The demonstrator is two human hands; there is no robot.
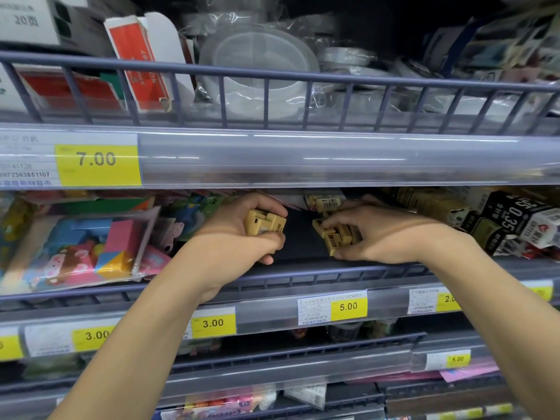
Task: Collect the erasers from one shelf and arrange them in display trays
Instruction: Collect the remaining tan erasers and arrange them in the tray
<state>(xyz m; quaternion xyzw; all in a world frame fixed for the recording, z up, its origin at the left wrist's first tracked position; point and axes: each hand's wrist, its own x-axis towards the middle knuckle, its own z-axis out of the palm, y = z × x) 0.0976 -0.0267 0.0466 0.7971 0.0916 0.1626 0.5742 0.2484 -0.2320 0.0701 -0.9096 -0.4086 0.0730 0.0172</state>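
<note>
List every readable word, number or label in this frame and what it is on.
"7.00": yellow tag, upper shelf rail.
"3.00": two yellow tags, middle rail.
"5.00": yellow tag, middle rail.
"0.35": black box, right.
"20": white box, top left.
Print on the erasers in both hands is too small.

Tan boxed erasers (265,223) — jumbled clusters on middle shelf (303,247), some further back.

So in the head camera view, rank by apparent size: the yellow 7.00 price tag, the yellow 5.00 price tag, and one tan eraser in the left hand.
1. Yellow 7.00 price tag, nearer the camera.
2. Yellow 5.00 price tag.
3. Tan eraser in the left hand, partly covered by fingers.
</note>
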